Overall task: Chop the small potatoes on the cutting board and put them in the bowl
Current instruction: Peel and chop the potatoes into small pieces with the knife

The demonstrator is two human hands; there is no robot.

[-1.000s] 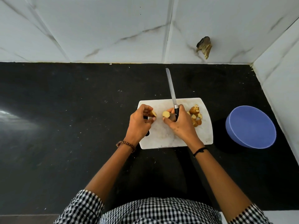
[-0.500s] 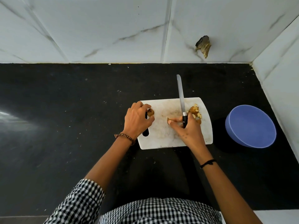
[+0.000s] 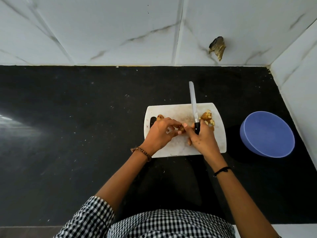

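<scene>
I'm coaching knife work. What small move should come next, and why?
Probably lay the potato piece flat on the cutting board and lower the knife across it: the left hand pinches it beside the right hand, which grips the knife.

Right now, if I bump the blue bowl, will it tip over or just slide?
Probably slide. The bowl looks wide and low, so it should be hard to tip. It looks empty and plastic, so it is likely light. The counter looks smooth and shiny, so a push could scoot it easily.
</scene>
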